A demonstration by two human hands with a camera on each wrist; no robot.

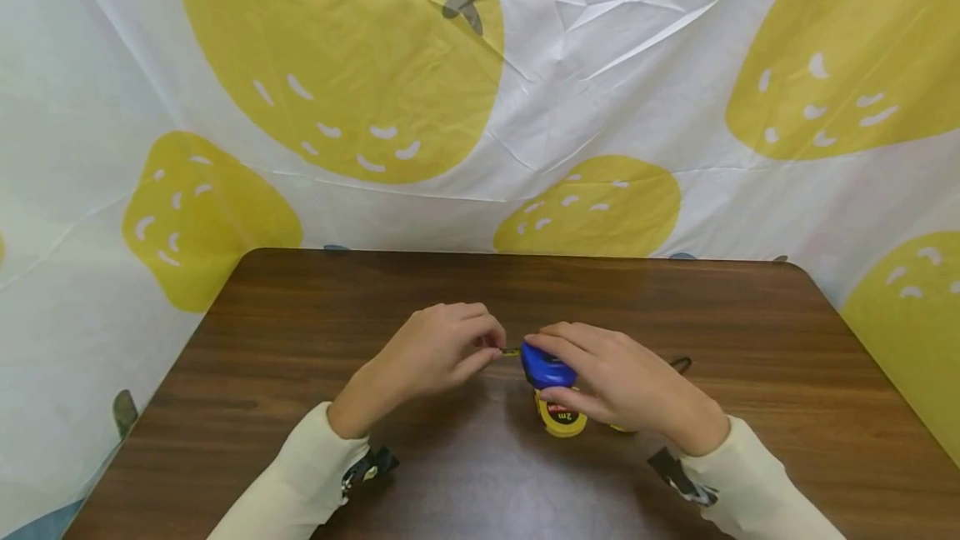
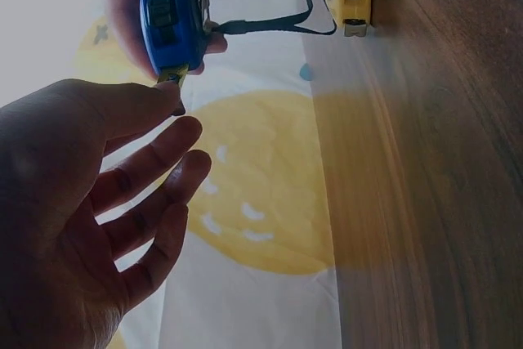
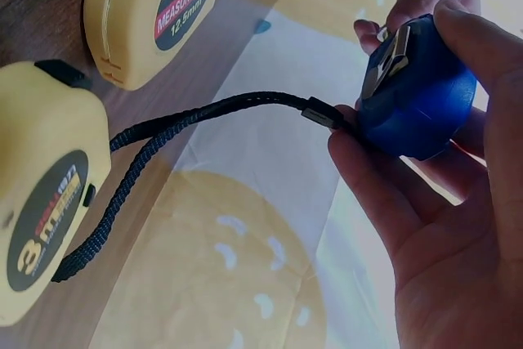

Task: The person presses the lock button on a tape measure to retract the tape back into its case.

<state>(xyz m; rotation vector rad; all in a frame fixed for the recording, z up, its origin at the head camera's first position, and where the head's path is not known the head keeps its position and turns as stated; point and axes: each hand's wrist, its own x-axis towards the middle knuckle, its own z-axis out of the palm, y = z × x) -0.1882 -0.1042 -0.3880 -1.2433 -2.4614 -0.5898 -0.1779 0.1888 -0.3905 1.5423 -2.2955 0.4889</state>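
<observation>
My right hand (image 1: 618, 373) grips a blue tape measure (image 1: 546, 368) above the table, thumb on one side and fingers on the other. A short length of yellow blade (image 1: 511, 352) sticks out of its mouth. The thumb and forefinger of my left hand (image 1: 442, 348) pinch the blade's end, while the other fingers spread loosely in the left wrist view. From the blue case hangs a black wrist strap (image 3: 221, 110). Below it stand a yellow 2 m tape measure (image 3: 155, 14) and a yellow 3 m tape measure (image 3: 49, 194), partly hidden by my right hand in the head view.
The brown wooden table (image 1: 337, 290) has rounded far corners. Behind it and at both sides hangs a white cloth (image 1: 420, 215) printed with large yellow fruit.
</observation>
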